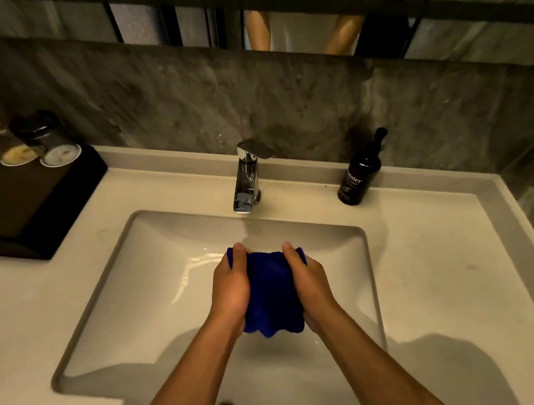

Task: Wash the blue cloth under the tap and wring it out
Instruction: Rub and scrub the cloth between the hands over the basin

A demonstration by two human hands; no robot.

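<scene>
Head view: blue cloth (273, 292) was bunched between both hands over the middle of the sink (114, 295), just near of the tap (247, 176). Left hand (231, 291) gripped its left edge, thumb on top, fingers curled under. Right hand (309, 286) gripped the right edge likewise. Water ran from the spout to the cloth's far edge. Dark pump bottle (359, 175) stood right of the tap; black tray (35, 199) with two upturned glasses (45, 143) sat far left.

Dim warm light, soft shadows, wide-angle bending at edges.
</scene>
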